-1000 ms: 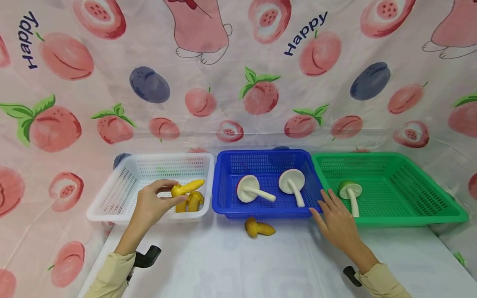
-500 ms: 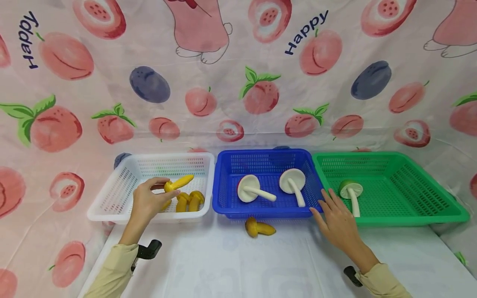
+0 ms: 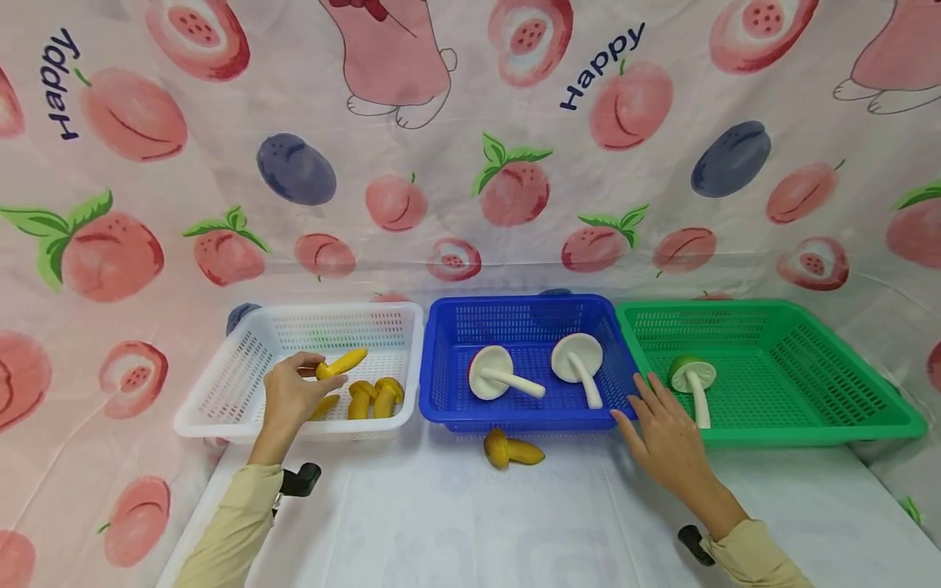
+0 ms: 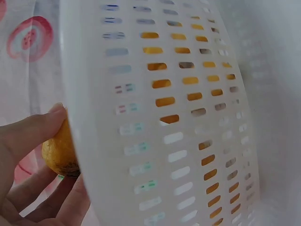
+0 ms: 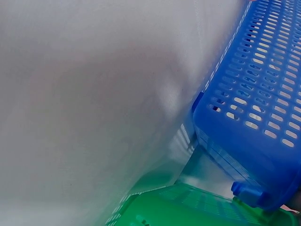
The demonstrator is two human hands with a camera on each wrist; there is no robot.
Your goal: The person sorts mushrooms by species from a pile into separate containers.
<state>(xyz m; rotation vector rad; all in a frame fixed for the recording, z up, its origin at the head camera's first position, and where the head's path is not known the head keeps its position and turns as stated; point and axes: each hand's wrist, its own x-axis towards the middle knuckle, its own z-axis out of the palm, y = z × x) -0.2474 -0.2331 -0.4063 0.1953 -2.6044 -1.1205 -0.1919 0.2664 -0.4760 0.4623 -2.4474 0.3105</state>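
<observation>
Fingers of my left hand (image 3: pixel 288 394) pinch a yellow mushroom (image 3: pixel 341 363) above the white basket (image 3: pixel 220 392); right hand (image 3: pixel 665 437) fingers lie spread at the blue basket (image 3: pixel 441 359) corner. Risk, as I judge it: the shallow cap-end pinch slips, so the mushroom drops early and bounces onto those already inside.

My left hand (image 3: pixel 289 395) has moved leftward and deeper over the white basket (image 3: pixel 220 392), carrying the yellow mushroom (image 3: pixel 340 363) it pinches. That mushroom now sits lower, left of its earlier position, clear of the three yellow mushrooms (image 3: pixel 362 400) on the basket floor.
</observation>
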